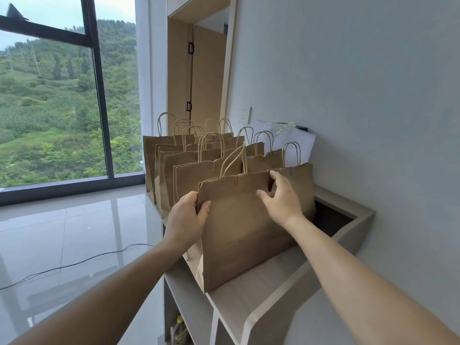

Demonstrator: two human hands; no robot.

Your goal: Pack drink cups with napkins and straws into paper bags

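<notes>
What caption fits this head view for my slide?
Left hand and right hand hold the front paper bag, upright on the shelf.

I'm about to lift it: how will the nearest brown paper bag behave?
Probably fairly stiff: the nearest paper bag stands upright with flat sides. Possibly tippy: it is tall, and the left hand and right hand grip its edges. Weight unclear: a paper clip closes the top, hiding contents.

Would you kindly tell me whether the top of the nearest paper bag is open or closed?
Closed: the nearest bag has its top edges flat together, pinned by a red paper clip. Contents are hidden.
</notes>
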